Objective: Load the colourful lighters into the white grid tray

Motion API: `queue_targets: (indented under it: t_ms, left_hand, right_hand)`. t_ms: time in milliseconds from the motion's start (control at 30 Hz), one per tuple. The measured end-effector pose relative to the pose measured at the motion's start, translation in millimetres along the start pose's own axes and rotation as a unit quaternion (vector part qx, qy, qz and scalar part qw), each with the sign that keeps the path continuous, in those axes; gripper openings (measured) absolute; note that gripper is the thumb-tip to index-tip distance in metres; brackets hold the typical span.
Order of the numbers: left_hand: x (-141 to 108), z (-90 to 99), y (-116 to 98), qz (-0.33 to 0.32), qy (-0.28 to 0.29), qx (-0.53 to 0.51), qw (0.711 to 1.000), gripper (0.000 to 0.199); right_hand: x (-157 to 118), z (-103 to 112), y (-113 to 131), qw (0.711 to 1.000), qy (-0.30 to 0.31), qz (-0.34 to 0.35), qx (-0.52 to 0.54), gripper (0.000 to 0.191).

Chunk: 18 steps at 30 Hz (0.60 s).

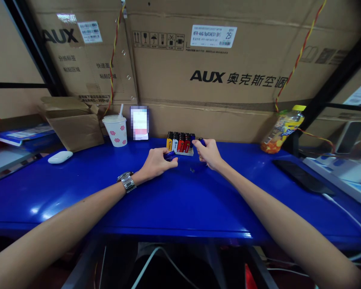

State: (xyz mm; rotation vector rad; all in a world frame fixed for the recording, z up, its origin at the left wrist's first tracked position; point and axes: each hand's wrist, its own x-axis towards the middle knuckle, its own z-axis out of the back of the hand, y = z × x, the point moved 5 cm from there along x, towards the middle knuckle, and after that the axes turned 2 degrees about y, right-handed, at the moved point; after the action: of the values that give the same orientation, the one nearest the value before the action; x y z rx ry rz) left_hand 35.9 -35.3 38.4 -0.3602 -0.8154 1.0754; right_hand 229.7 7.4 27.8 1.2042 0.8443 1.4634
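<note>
A patterned paper cup (116, 133) with a straw (120, 110) stands between a brown paper bag (74, 126) and a blurred screen (140, 123)

A single head-worn view looks forward and down over both forearms and the tabletop.

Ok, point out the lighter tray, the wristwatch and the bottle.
Lighter tray (190, 153): head view, bare right end of the tray.
Wristwatch (127, 182): head view, metal band.
Bottle (283, 130): head view, middle of the body.
</note>
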Motion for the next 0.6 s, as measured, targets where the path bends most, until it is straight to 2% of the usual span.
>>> queue_targets:
  t_ms: [267, 600]
  left_hand:
    - [-0.5, 0.8, 0.7, -0.016, -0.011, 0.002, 1.0, 0.039]
    - [-1.0, 4.6, -3.1, -0.022, -0.037, 0.003, 0.999, 0.05]
  right_hand:
    - [-1.6, 1.4, 2.3, 1.0, 0.024, -0.014, 0.01, 0.049]
    - [1.2, -0.8, -2.0, 0.998, 0.01, 0.051, -0.045, 0.038]
